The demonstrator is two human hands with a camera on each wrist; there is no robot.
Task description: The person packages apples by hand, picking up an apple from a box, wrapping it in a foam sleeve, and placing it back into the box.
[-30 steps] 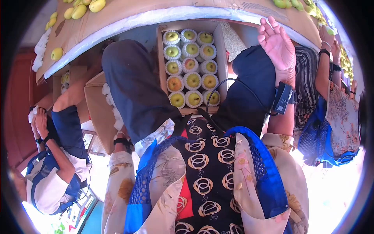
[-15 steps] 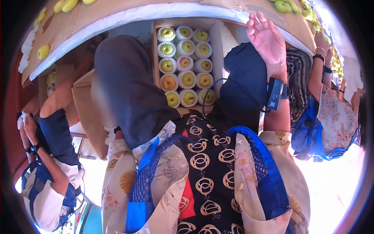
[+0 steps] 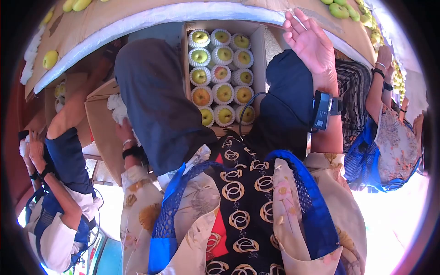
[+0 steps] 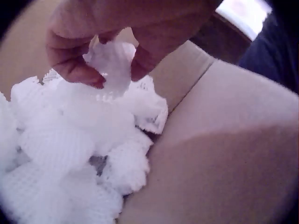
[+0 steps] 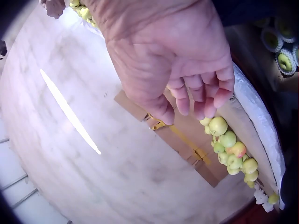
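Observation:
My left hand [image 3: 124,133] is down beside my left knee, inside an open cardboard box. In the left wrist view, thumb and fingers of that hand [image 4: 107,28] pinch a white foam net sleeve [image 4: 112,65] above a heap of similar sleeves [image 4: 56,144]. My right hand [image 3: 314,48] is held palm up near the table edge, its fingers loosely bent around nothing. Seen from the right wrist, this hand [image 5: 173,51] hovers over the table, near a row of green and reddish apples [image 5: 229,140]. Between my knees, a carton holds rows of apples in foam nets [image 3: 223,55].
A table with a cardboard top [image 3: 183,7] and padded white edge [image 3: 151,22] curves ahead. A yellow-green apple [image 3: 50,59] lies at its left. One person [image 3: 59,197] sits at left, another [image 3: 389,137] at right. A black cable [image 3: 284,107] runs from my right wrist.
My left hand has moved forward from behind my knee to the foam sleeves in the box. The right hand has shifted slightly left and forward, still holding nothing.

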